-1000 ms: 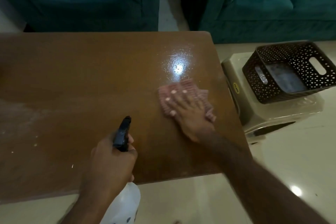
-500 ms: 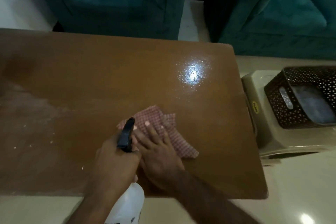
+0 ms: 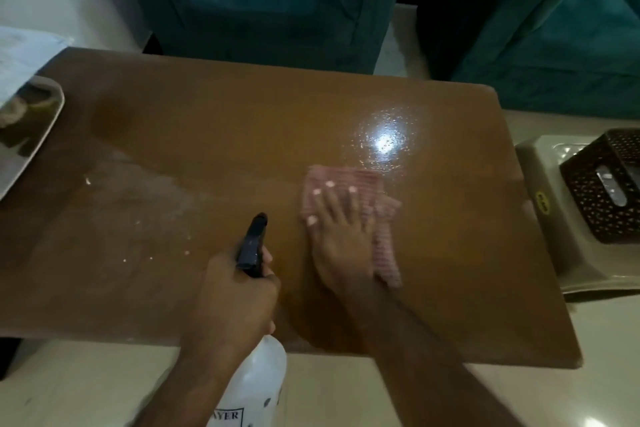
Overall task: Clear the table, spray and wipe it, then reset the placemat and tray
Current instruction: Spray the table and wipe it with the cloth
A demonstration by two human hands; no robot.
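Left hand (image 3: 235, 295) curled in a grip; right hand (image 3: 337, 239) flat, fingers (image 3: 332, 200) spread.

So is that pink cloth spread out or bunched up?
Spread mostly flat: the cloth lies on the table, pressed under the flat right hand, edges slightly rumpled.

One table (image 3: 207, 149) is standing, and one cloth (image 3: 384, 253), one tray (image 3: 52, 121) and one spray bottle (image 3: 256, 381) are showing. Two hands are appearing, the left hand (image 3: 235, 298) and the right hand (image 3: 339, 239). One basket (image 3: 602, 204), one stool (image 3: 547, 191) and two armchairs (image 3: 263, 0) (image 3: 540, 17) are standing around.

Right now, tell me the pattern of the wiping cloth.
The cloth is a fine pink-and-white check; head view shows it.
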